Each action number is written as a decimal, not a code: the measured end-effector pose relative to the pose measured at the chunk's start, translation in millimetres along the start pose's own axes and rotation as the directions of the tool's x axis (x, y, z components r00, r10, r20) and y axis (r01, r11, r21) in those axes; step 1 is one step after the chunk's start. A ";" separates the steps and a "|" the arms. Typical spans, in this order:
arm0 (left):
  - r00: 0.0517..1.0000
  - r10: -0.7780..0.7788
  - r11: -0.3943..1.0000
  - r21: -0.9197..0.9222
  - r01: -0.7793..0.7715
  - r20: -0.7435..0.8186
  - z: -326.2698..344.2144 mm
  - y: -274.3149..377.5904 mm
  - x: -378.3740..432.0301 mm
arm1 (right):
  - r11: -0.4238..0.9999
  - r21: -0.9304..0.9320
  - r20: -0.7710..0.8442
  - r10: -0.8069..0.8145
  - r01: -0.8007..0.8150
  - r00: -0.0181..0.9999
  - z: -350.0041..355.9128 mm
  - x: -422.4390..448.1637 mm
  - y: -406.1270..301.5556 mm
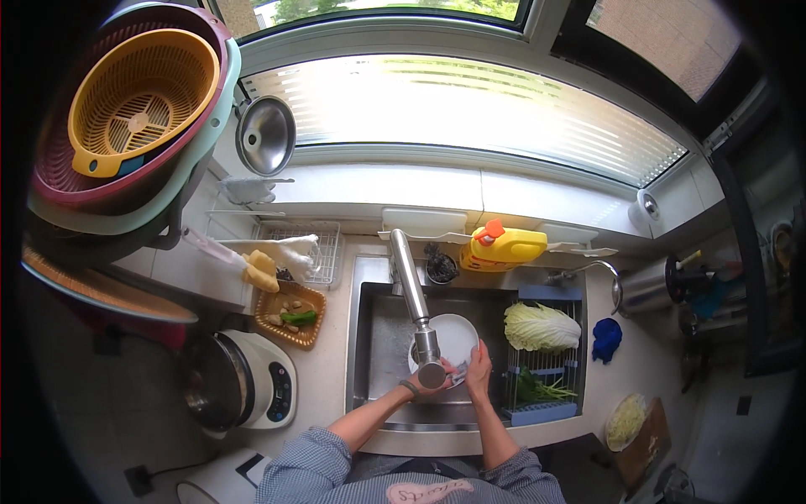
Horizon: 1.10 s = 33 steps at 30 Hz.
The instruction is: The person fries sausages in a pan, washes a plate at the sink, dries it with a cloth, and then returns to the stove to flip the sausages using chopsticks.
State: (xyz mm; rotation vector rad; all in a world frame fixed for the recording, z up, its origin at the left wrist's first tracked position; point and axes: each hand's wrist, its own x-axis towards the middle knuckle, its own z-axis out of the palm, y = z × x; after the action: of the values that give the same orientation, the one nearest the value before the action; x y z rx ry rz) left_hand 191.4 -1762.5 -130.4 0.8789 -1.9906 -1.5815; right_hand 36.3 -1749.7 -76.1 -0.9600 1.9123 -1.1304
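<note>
A white plate (454,337) is tilted over the stainless steel sink (385,327), below the faucet (410,277). My right hand (480,368) grips the plate's right rim. Near the plate's lower edge, my left hand (433,380) has its fingers on a small greyish cloth (459,374) pressed to the plate. The faucet head covers part of the left hand and of the plate, and the cloth's exact shape is unclear. No water stream can be made out.
Right of the plate, a rack (543,412) across the sink holds napa cabbage (541,326) and leafy greens (541,387). A yellow detergent jug (504,250) stands behind the sink. A basket with garlic and green pepper (289,315) and a cooker (252,381) sit left; a blue cloth (606,340) lies right.
</note>
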 end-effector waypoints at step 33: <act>0.595 -0.689 0.698 -0.599 0.392 -0.414 -92.8 -12.1 -85.2 | 0.262 0.691 0.556 0.403 -0.674 0.727 85.6 -14.1 85.8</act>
State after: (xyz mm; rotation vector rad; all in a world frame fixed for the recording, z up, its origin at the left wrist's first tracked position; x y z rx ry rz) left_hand 317.0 -1766.7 -116.0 1.6678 -0.8380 -1.6486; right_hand 94.9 -1741.1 -182.8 0.1803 0.9751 -1.1989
